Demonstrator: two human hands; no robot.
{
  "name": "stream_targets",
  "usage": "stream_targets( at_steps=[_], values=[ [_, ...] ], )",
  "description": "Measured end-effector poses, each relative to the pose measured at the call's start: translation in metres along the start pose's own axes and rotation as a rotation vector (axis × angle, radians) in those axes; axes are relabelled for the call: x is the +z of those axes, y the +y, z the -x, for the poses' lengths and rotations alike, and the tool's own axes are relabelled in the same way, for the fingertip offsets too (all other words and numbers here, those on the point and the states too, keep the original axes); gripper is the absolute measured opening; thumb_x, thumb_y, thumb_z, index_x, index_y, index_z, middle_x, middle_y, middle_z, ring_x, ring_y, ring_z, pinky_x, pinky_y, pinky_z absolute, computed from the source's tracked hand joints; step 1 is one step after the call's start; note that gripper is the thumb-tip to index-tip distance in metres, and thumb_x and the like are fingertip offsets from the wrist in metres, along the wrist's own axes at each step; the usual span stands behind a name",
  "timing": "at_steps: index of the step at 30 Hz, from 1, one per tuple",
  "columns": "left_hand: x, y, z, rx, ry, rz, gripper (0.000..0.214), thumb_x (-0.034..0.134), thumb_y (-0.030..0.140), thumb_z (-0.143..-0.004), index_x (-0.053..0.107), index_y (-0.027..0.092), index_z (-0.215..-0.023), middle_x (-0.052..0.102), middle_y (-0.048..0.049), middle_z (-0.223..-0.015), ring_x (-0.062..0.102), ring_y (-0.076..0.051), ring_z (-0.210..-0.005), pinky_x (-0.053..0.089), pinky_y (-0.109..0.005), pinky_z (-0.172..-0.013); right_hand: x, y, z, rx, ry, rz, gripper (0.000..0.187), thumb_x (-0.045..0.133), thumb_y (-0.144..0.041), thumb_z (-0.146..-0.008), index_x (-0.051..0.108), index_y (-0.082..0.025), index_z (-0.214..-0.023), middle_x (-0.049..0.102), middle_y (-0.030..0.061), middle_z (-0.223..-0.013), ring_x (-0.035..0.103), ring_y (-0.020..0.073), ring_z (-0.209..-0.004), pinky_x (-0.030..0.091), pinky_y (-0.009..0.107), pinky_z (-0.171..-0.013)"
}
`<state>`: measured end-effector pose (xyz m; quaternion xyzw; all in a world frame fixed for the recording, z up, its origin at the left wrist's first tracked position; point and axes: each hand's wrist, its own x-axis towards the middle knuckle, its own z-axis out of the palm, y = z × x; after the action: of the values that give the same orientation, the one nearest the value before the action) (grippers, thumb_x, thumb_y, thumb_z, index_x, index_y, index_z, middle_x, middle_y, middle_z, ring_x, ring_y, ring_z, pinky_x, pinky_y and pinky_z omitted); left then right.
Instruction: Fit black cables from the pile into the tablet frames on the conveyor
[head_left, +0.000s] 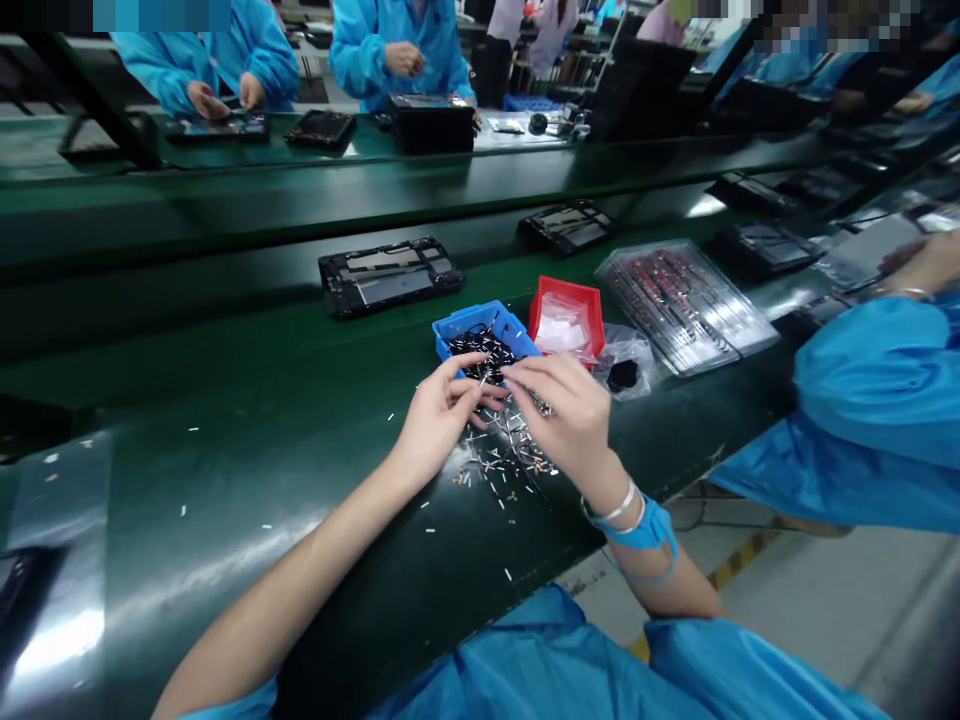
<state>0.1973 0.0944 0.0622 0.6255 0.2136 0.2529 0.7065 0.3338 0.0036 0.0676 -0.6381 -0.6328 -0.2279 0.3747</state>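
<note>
No lettering, label, brand name or number can be read on anything in view. The only sign-like marking that shows is a striped yellow-and-black band on the pale floor, at the lower right beside the green table; it runs aslant, its middle stretch is hidden behind the person's right forearm and sleeve, and no words can be made out on the parts that show.
</note>
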Motion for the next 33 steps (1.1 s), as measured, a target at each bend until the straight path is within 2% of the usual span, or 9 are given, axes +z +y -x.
stream_targets(
  at_steps=[5,9,13,16,20,26,29,31,33],
  values=[
    [0.003,-0.002,0.005,0.141,-0.042,-0.296,0.046,0.042,0.010,-0.087,0.046,0.014,-0.133,0.072,-0.0065,-0.095,0.062,-0.010,-0.061,0.055,-0.025,-0.062,-0.002,-0.020,0.008,-0.085,-0.071,0.001,0.014,0.056,-0.014,-0.088,0.070,-0.016,-0.090,0.072,0.0074,-0.084,0.062,0.0175,-0.077,0.053,0.031,-0.066],
    [0.003,-0.002,0.007,0.219,-0.077,-0.454,0.050,0.040,0.007,-0.087,0.044,0.015,-0.136,0.071,-0.0045,-0.087,0.060,-0.010,-0.056,0.054,-0.026,-0.063,0.000,-0.009,0.007,-0.072,-0.105,-0.003,0.017,0.054,-0.015,-0.087,0.069,-0.020,-0.084,0.072,0.0034,-0.081,0.063,0.0155,-0.073,0.053,0.030,-0.065],
    [0.001,0.001,0.005,0.076,-0.110,-0.249,0.054,0.040,0.009,-0.088,0.037,0.015,-0.141,0.070,-0.0077,-0.091,0.065,-0.013,-0.065,0.051,-0.019,-0.050,0.002,0.027,0.005,0.063,0.028,0.132,0.018,0.054,-0.013,-0.086,0.068,-0.020,-0.078,0.071,0.0019,-0.074,0.063,0.0155,-0.068,0.052,0.030,-0.063],
    [-0.001,0.003,0.002,0.002,-0.108,-0.125,0.056,0.042,0.011,-0.088,0.033,0.018,-0.143,0.069,-0.0078,-0.093,0.064,-0.011,-0.060,0.046,-0.016,-0.043,-0.002,0.043,0.007,0.165,0.147,0.316,0.024,0.053,-0.009,-0.084,0.070,-0.021,-0.097,0.071,0.0060,-0.090,0.063,0.0201,-0.078,0.052,0.035,-0.066],
    [-0.001,0.004,0.001,-0.110,-0.156,0.015,0.065,0.045,0.013,-0.087,0.024,0.020,-0.147,0.068,-0.0063,-0.087,0.063,-0.010,-0.055,0.043,-0.015,-0.039,-0.006,0.027,0.012,-0.043,0.150,0.207,0.045,0.062,-0.007,-0.080,0.061,-0.025,-0.122,0.066,0.0057,-0.090,0.058,0.0185,-0.079,0.051,0.033,-0.067],
    [-0.009,0.018,0.002,-0.204,-0.375,0.008,0.067,0.052,0.023,-0.086,0.025,0.021,-0.148,0.069,-0.0107,-0.100,0.067,-0.015,-0.062,0.045,-0.019,-0.042,0.005,0.006,0.016,-0.181,0.074,0.008,0.024,0.061,-0.004,-0.082,0.067,-0.019,-0.100,0.065,0.0051,-0.078,0.055,0.0159,-0.071,0.048,0.027,-0.058],
    [-0.055,0.017,-0.019,0.052,-0.108,-0.415,0.045,0.061,0.033,-0.085,0.056,0.021,-0.128,0.063,-0.0115,-0.122,0.068,-0.022,-0.095,0.054,-0.029,-0.066,0.005,0.013,0.017,-0.058,0.121,-0.039,0.027,0.062,0.000,-0.079,0.067,-0.019,-0.097,0.067,0.0061,-0.083,0.059,0.0162,-0.074,0.051,0.030,-0.063],
    [-0.104,0.009,-0.041,0.267,0.373,-0.766,0.041,0.065,0.038,-0.082,0.061,0.017,-0.117,0.055,-0.0118,-0.134,0.051,-0.029,-0.124,0.051,-0.040,-0.087,0.003,0.019,0.018,0.031,0.132,-0.052,0.028,0.063,0.001,-0.079,0.068,-0.020,-0.097,0.069,0.0056,-0.083,0.061,0.0161,-0.073,0.052,0.031,-0.065],
    [-0.157,-0.001,-0.064,0.215,0.727,-0.942,0.052,0.062,0.044,-0.085,0.056,0.007,-0.121,0.044,-0.0158,-0.143,0.030,-0.035,-0.139,0.038,-0.050,-0.101,0.001,0.024,0.019,0.079,0.125,-0.048,0.028,0.063,0.001,-0.079,0.069,-0.021,-0.096,0.069,0.0043,-0.082,0.062,0.0157,-0.071,0.052,0.031,-0.066]
  ],
)
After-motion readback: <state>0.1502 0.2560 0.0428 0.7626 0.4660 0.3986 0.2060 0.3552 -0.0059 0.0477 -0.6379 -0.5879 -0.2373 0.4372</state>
